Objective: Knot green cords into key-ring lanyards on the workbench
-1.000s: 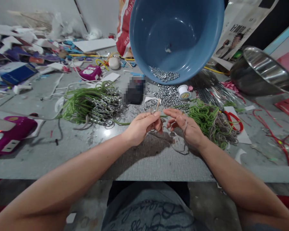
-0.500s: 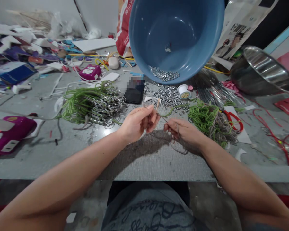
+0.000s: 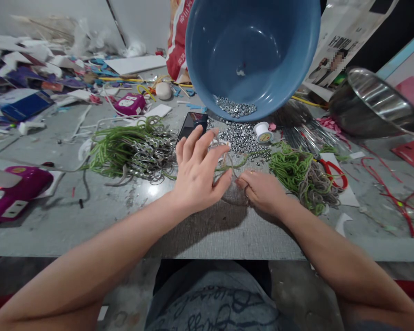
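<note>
My left hand (image 3: 196, 172) hovers over the grey table (image 3: 200, 230) with its fingers spread. A thin green-and-grey cord (image 3: 229, 165) loops by its fingertips and thumb. My right hand (image 3: 262, 191) rests on the table just to the right, closed in a fist on the same cord. Thumb and fist nearly touch. Behind the hands lies a heap of small steel nuts (image 3: 239, 135). More nuts sit in a tilted blue basin (image 3: 251, 55).
A bundle of green cords threaded with nuts (image 3: 134, 149) lies at the left. Loose green and grey cords (image 3: 303, 174) and red-handled scissors (image 3: 334, 172) are at the right. A phone (image 3: 193, 124), a thread spool (image 3: 263, 132), a steel bowl (image 3: 376, 103) and a magenta device (image 3: 10, 188) stand around.
My left hand has opened from a pinch and spread its fingers, moving forward. My right hand has closed into a fist and dropped onto the table.
</note>
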{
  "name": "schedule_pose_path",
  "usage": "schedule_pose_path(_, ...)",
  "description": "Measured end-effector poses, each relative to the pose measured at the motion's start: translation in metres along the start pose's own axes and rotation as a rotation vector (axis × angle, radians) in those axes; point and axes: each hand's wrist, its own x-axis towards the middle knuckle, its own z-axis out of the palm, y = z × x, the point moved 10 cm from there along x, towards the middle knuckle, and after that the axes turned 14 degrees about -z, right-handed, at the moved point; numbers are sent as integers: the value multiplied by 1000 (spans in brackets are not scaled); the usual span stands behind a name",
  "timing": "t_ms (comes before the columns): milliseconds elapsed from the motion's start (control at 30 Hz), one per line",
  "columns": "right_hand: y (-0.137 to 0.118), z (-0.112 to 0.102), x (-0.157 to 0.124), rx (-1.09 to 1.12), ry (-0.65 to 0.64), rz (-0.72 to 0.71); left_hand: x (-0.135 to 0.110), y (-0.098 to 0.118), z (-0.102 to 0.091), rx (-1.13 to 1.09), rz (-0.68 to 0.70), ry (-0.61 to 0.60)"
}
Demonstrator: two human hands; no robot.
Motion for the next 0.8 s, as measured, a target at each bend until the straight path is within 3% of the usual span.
schedule_pose_path(67, -2, 0, 0, -30, -22, 38, -7, 13, 6, -39, 91, -58)
schedule_pose_path(167, -3, 1, 0, -16, -34, 106, -22, 29, 33, -92, 209, -282)
schedule_pose_path(267, -3, 5, -2, 41, -32, 154, -33, 32, 56, -58, 232, -418)
schedule_pose_path(467, -4, 12, -3, 400, 23, 81, -33, 19, 68, 8, 152, -481)
schedule_pose_path(567, 2, 11, -3, 618, 69, 91, -31, 12, 74, -37, 93, -592)
schedule_pose_path(800, 2, 48, -11, 1353, -127, 300, -36, -1, 88, -277, -196, -915)
